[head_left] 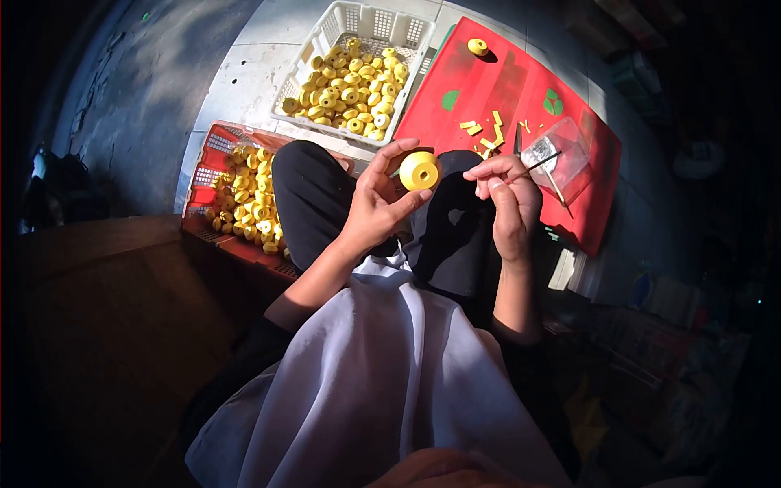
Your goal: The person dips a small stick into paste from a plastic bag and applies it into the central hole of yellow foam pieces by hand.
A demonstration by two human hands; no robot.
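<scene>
Step, as judged: close handwork on one yellow wheel (419,162), raised above the lap (457,260), on the near side of the red desk (561,77). Left hand (376,202): grip closed, thumb and fingers on the wheel's rim. Right hand (512,199): grip pinching a thin dark stick (543,161), apart from the wheel. Hole faces up, slightly near; squat shape, no evident long axis. Next move likely calls for steady holding and careful stick aim.

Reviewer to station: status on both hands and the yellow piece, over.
Left hand holding yellow piece by its edges. Right hand holding thin dark stick, apart from the piece. Nothing visible between piece and right hand.
</scene>
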